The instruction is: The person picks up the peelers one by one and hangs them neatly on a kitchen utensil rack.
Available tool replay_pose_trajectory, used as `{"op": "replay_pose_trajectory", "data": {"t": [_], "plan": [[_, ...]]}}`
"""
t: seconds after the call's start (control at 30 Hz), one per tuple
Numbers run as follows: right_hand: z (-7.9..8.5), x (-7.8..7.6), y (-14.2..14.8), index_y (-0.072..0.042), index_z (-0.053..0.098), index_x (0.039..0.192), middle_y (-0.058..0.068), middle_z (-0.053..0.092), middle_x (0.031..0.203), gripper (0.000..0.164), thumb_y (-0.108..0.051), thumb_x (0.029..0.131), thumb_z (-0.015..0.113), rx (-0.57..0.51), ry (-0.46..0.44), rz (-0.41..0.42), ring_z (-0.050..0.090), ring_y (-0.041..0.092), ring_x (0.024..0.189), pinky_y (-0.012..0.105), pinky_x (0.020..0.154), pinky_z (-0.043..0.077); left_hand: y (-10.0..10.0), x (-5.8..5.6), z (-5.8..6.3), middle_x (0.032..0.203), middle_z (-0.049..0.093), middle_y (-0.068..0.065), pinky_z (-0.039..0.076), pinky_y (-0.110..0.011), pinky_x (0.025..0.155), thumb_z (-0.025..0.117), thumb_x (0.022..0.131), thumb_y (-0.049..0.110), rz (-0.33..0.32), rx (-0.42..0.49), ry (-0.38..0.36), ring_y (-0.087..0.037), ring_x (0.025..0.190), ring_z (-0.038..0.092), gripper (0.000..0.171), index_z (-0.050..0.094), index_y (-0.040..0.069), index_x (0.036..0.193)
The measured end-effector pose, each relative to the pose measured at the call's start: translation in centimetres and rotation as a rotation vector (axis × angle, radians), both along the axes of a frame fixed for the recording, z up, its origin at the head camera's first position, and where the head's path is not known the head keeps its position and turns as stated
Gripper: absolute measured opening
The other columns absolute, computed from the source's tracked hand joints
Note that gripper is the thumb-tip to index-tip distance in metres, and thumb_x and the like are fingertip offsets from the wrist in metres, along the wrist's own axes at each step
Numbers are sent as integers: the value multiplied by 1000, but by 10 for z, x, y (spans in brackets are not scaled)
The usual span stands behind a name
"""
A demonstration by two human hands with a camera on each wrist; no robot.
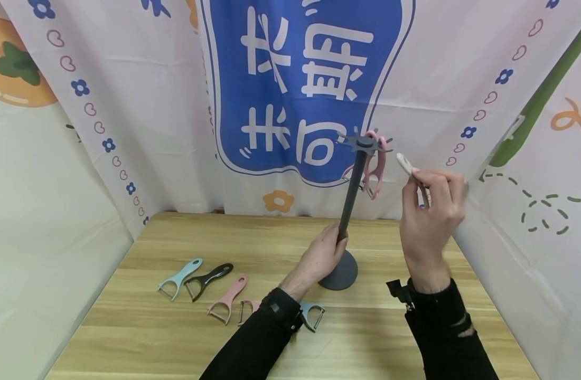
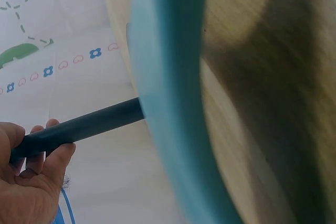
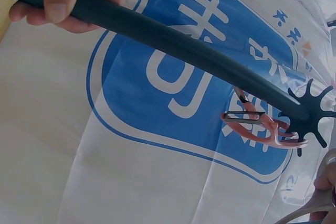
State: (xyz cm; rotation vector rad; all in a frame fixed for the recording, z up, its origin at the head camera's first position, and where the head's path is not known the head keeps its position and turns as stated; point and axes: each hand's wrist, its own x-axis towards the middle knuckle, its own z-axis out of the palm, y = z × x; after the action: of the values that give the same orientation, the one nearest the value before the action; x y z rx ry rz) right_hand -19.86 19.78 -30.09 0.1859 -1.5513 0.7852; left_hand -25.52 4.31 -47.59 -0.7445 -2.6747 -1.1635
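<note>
My left hand point(image 1: 321, 256) grips the lower pole of a dark grey stand point(image 1: 351, 195); in the left wrist view its thumb and fingers wrap the pole, and the round base point(image 2: 168, 98) looms close to the camera. The stand leans slightly, its star-shaped hook top point(image 1: 352, 141) up high. Pink peelers point(image 1: 379, 182) hang from the hooks on the right and rear sides. To the right of that top, my right hand point(image 1: 430, 221) pinches a whitish peeler point(image 1: 404, 162) in the air, handle end toward the hooks. Its lower part is mostly hidden by the fingers.
On the wooden table point(image 1: 129, 338), left of the stand, lie a light blue peeler point(image 1: 189, 268), a black peeler point(image 1: 218, 272) and a pink peeler point(image 1: 235, 289). Another pink peeler point(image 1: 253, 305) and a blue peeler point(image 1: 308, 308) are partly covered by my left sleeve. A printed curtain point(image 1: 176, 132) hangs behind.
</note>
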Motion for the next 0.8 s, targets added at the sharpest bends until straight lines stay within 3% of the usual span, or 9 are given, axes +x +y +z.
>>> {"op": "replay_pose_trajectory", "data": {"t": [0.27, 0.8], "plan": [[9, -6, -1, 5, 70, 92, 25, 59, 93, 4, 2, 94, 68, 0, 7, 10, 57, 32, 92, 26, 83, 44, -1, 0, 0, 99, 53, 4, 50, -24, 64, 50, 110, 24, -14, 14, 6, -11, 84, 55, 8, 54, 17, 113], [8, -18, 0, 5, 70, 94, 23, 58, 94, 8, -2, 97, 68, 49, -22, 27, 57, 33, 95, 25, 83, 45, -1, 1, 1, 100, 53, 3, 50, -24, 64, 49, 110, 25, -10, 4, 12, -11, 84, 55, 9, 53, 17, 114]]}}
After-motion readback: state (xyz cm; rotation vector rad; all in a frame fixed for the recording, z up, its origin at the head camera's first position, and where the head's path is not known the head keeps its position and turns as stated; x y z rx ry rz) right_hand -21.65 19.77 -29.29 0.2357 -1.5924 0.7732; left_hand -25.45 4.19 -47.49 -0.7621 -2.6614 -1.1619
